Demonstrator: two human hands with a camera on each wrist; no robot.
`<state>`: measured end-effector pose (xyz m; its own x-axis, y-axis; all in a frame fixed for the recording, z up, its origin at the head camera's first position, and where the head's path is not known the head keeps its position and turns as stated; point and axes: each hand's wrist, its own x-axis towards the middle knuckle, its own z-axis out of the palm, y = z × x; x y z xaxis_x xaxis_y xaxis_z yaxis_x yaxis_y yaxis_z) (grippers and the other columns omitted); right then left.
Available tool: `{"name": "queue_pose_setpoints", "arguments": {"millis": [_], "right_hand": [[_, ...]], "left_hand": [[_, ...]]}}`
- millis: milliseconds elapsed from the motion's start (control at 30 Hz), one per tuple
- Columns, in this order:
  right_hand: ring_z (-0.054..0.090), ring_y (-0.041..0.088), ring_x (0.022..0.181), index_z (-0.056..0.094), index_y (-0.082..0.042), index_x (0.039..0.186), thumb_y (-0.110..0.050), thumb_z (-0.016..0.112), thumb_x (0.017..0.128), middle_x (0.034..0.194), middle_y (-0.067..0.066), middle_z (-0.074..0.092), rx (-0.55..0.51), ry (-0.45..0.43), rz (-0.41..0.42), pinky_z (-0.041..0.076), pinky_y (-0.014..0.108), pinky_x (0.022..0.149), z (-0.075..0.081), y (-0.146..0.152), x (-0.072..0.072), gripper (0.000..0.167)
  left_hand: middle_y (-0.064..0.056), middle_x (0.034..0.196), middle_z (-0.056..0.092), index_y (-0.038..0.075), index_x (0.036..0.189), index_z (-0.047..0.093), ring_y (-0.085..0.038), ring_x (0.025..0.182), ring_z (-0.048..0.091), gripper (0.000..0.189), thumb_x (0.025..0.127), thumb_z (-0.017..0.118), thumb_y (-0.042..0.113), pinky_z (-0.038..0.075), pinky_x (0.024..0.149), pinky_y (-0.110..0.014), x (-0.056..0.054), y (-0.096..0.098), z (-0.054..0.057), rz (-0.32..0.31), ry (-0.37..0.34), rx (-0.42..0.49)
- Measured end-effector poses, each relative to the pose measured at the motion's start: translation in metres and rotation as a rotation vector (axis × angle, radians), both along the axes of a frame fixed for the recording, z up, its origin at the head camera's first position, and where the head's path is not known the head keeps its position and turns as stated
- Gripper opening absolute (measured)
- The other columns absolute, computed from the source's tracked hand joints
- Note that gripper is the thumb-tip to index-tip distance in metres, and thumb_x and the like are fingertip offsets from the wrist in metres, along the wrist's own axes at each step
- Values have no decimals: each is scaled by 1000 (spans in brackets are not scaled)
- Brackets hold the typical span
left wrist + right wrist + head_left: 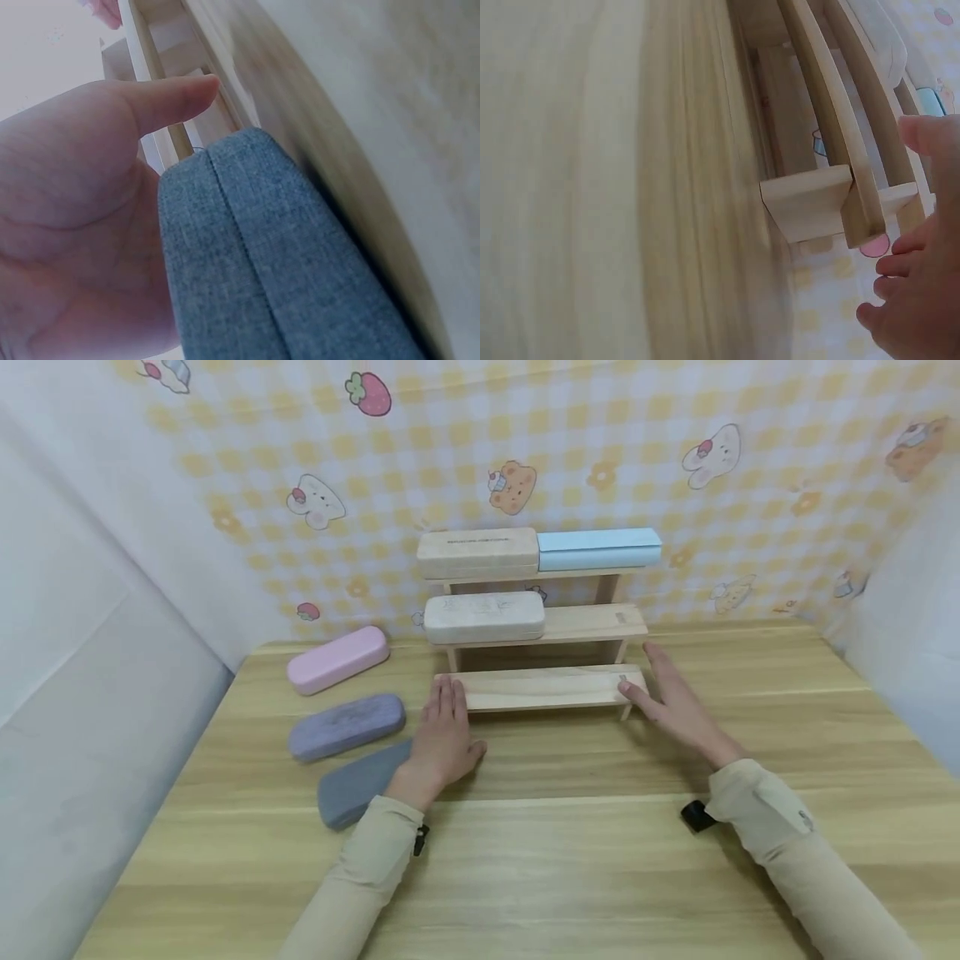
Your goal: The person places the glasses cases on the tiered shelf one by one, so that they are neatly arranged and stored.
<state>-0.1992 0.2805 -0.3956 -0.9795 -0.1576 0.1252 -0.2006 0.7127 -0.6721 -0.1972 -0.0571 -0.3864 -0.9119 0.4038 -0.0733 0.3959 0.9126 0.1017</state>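
Note:
A three-step wooden rack (555,687) stands at the back of the table. My left hand (444,743) lies with straight fingers at the left end of its lowest shelf. Below that wrist is a grey-blue fabric glasses case (247,247), partly covered by the arm in the head view. At the shelf's right end is my right hand (678,706), fingers extended and thumb over the shelf top. Both hands hold nothing; whether the right one touches the wood, I cannot tell. The top shelf carries a beige case (477,556) and a light blue case (598,550); a cream case (484,617) occupies the middle shelf's left half.
Left of the rack, a pink case (339,661) and a purple case (347,727) lie on the wood-grain table (570,877). A yellow checked cloth (600,435) hangs behind, and a white wall (97,635) borders the left side.

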Motion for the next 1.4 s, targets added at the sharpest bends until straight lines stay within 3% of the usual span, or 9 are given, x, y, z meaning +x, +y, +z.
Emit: {"name": "queue_pose_setpoints", "arguments": {"millis": [200, 333, 433, 633, 833, 933, 1067, 1233, 1400], "right_hand": [[-4, 32, 139, -5, -5, 148, -43, 43, 97, 153, 19, -5, -11, -31, 32, 4, 53, 109, -16, 1, -4, 80], [27, 36, 133, -2, -10, 150, -42, 45, 97, 155, 12, -1, -106, -29, 23, 15, 52, 107, -27, -2, -4, 78], [32, 36, 130, 2, -11, 150, -39, 46, 97, 155, 10, 2, -150, -4, 20, 19, 53, 106, -32, -5, -4, 75], [12, 32, 138, 5, -8, 150, -40, 45, 97, 155, 11, 4, -169, 6, 26, 18, 53, 107, -34, -13, -7, 73], [13, 35, 137, 4, -8, 150, -38, 46, 98, 154, 13, 4, -176, 14, 12, 21, 55, 105, -34, -10, -4, 73], [12, 36, 137, 6, -6, 150, -36, 47, 97, 154, 16, 6, -163, 36, 1, 17, 56, 105, -34, -7, -4, 73], [12, 36, 137, 7, -5, 150, -35, 47, 97, 153, 18, 8, -159, 49, -2, 16, 56, 106, -32, -6, -5, 72], [11, 36, 137, 8, -4, 149, -32, 48, 98, 153, 19, 9, -163, 73, -3, 14, 56, 106, -32, -3, -5, 71], [10, 35, 138, 7, -6, 150, -30, 48, 98, 153, 18, 9, -176, 75, 22, 16, 57, 105, -36, -6, -5, 70]], "left_hand": [[-32, 148, -2, -13, 143, 3, -40, 137, -4, 90, 92, 57, 38, 18, 108, -49, 0, 0, 2, -25, -7, 41], [-33, 148, 0, -15, 142, 5, -41, 137, -2, 90, 92, 57, 38, 14, 109, -48, 1, -1, 4, -33, 5, 30], [-34, 147, 0, -16, 142, 6, -42, 137, -3, 89, 92, 57, 38, 10, 111, -46, 1, -3, 4, -39, 7, 16], [-36, 146, 1, -17, 141, 7, -43, 137, -2, 82, 93, 55, 29, 8, 111, -46, -1, -12, 4, -57, -13, 71], [-29, 148, -12, -10, 144, -1, -40, 137, -10, 80, 94, 51, 25, 7, 109, -51, 1, -29, 27, -117, -174, 268], [-22, 151, -13, -1, 147, -3, -38, 138, -5, 79, 96, 49, 28, 12, 107, -54, 0, -51, 43, -152, -209, 383], [-17, 153, -12, 5, 150, 4, -38, 138, 0, 75, 96, 51, 29, 18, 103, -62, -9, -101, 56, -166, -109, 502], [-13, 155, -5, 13, 151, 8, -41, 138, 1, 76, 94, 56, 29, 11, 101, -67, -29, -174, 65, -40, -1, 603], [-5, 155, -2, 35, 148, -6, -36, 139, 0, 82, 94, 55, 27, 4, 104, -62, -41, -232, 65, 123, -77, 713]]}}
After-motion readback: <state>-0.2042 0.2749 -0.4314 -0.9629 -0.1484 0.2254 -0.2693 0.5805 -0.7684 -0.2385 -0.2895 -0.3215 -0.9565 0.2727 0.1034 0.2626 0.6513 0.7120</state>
